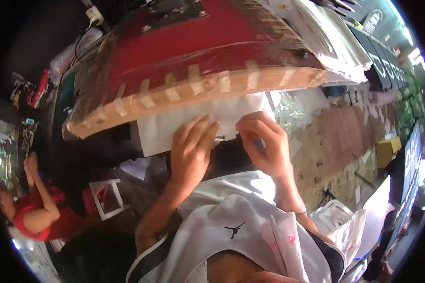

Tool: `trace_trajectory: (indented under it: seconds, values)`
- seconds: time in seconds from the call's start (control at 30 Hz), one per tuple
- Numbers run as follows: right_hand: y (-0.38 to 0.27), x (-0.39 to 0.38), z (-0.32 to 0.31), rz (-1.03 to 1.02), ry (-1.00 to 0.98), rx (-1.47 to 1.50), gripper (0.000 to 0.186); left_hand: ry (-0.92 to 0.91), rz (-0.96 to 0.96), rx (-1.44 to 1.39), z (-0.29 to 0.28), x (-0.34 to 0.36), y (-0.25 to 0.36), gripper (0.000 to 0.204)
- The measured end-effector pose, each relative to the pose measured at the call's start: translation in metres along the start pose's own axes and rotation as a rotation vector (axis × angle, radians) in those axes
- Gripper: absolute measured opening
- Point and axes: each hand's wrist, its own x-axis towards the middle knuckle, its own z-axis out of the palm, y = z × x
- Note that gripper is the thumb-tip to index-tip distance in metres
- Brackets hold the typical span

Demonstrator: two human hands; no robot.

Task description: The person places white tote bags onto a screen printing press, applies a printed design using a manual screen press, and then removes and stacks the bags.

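Head view: the left hand [192,147], fingers nearly straight, rests on a flat, white, paper-like sheet [157,129], likely to steady it. A red-topped table with a brown taped edge [208,40] partly hides the sheet. The right hand [268,144] curls its fingers near the sheet's edge; I can't tell if they hold it.

Over on the right, bright light [395,10] glares past a worn brown floor [328,137] littered with paper scraps, beside this red-topped worktable [184,49] with its tape-patched edge.
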Motion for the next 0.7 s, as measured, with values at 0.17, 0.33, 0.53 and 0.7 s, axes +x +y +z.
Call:
trace_trajectory:
  seconds: [0.17, 0.33, 0.53, 0.7]
  values:
    - [-0.045, 0.026, -0.019, 0.018, -0.308, -0.428, 0.014, -0.066, -0.025, -0.260, -0.020, -0.005, 0.004, 0.029]
    - [-0.060, 0.067, 0.006, -0.205, -0.456, -0.525, 0.010, 0.149, -0.205, -0.322, -0.037, -0.001, -0.038, 0.023]
    - [-0.016, 0.158, 0.092, -0.381, -0.493, -0.472, 0.013, 0.273, -0.317, 0.018, -0.049, 0.016, -0.125, 0.025]
    - [0.010, 0.203, 0.146, -0.391, -0.459, -0.473, 0.015, 0.223, -0.282, 0.031, -0.039, 0.012, -0.154, 0.028]
